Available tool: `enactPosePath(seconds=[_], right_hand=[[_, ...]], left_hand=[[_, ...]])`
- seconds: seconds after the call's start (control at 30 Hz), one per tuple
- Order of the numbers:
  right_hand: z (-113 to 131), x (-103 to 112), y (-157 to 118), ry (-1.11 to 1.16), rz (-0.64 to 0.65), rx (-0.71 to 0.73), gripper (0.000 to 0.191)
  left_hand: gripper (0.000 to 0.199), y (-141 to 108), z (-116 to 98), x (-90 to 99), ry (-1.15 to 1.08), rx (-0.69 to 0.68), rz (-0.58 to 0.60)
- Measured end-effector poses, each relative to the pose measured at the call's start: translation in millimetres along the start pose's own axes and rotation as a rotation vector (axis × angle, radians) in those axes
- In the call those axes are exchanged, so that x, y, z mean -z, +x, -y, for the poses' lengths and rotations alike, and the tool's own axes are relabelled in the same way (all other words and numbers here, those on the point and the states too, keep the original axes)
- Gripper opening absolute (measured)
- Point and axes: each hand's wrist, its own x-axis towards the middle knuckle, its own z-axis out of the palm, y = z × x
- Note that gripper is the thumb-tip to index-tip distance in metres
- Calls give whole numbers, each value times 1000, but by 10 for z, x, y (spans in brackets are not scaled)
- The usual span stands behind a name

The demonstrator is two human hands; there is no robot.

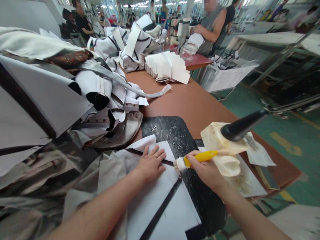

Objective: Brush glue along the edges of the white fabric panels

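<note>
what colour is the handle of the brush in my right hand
The brush handle is yellow; it shows best in the head view.

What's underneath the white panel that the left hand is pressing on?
A black board shows beyond the upper and right edges of the white panel, under the left hand. Anything else beneath the panel is covered and can't be seen.

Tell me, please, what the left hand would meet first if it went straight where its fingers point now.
Beyond the white fabric under it, the left hand would probably meet the black board first, though depth is unclear.
</note>
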Motion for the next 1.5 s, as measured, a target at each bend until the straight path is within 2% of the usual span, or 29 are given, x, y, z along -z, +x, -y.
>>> enactPosePath(seconds=[0.07, 0.1, 0.2, 0.27, 0.33, 0.43, 0.5, 0.57, 0.63, 0.77, 0.83, 0.87, 0.93, 1.0, 1.07, 1.13, 1.27, 1.33, 1.4, 1.5], right_hand=[[-103, -171, 254, -16, 62, -31, 27], [-145, -261, 422, -17, 35, -24, 27], [-192, -511, 929, -15, -101, 28, 26], [-168, -606, 1068, -24, -134, 52, 26], [-136, -596, 915, -42, -88, 79, 25], [-108, -410, 291, -104, 116, 80, 26], [-97, -274, -71, -144, 234, 12, 29], [-87, -232, -137, -168, 230, -39, 29], [-79, -327, 134, -173, 137, -26, 26], [-87, -701, 951, -108, -105, 93, 24], [-111, -767, 1023, -99, -151, 116, 25], [-124, -741, 927, -105, -126, 115, 25], [-139, -588, 541, -137, 8, 71, 24], [-126, -384, 90, -202, 178, -44, 26], [-94, -242, -185, -255, 263, -129, 27], [-71, -233, -168, -249, 226, -132, 27], [-111, -471, 289, -142, -53, 19, 24], [-165, -518, 287, -115, -96, 60, 25], [-217, -440, -16, -130, -11, 31, 26], [-254, -190, -753, -184, 158, -134, 28]], left_hand=[[54, 22, 112, -193, -8, -11, -35], [54, 9, 140, -253, -13, -16, -57], [53, -48, 167, -309, -42, -19, -100], [51, -68, 176, -301, -70, -17, -122], [51, -72, 196, -297, -98, -10, -144], [51, -75, 234, -312, -129, 4, -163], [51, -81, 251, -325, -137, -1, -168], [51, -91, 254, -333, -133, -7, -175], [51, -102, 248, -337, -122, -9, -182], [50, -118, 239, -348, -100, -23, -188], [50, -123, 245, -361, -95, -30, -195], [50, -124, 251, -369, -94, -31, -201], [50, -127, 264, -385, -95, -34, -211], [49, -129, 274, -398, -97, -36, -221], [49, -130, 277, -408, -97, -39, -225], [49, -130, 274, -417, -90, -42, -226], [50, -128, 263, -444, -57, -47, -228], [51, -125, 263, -458, -46, -48, -230], [51, -121, 265, -468, -44, -48, -231], [50, -114, 269, -471, -46, -49, -229]])
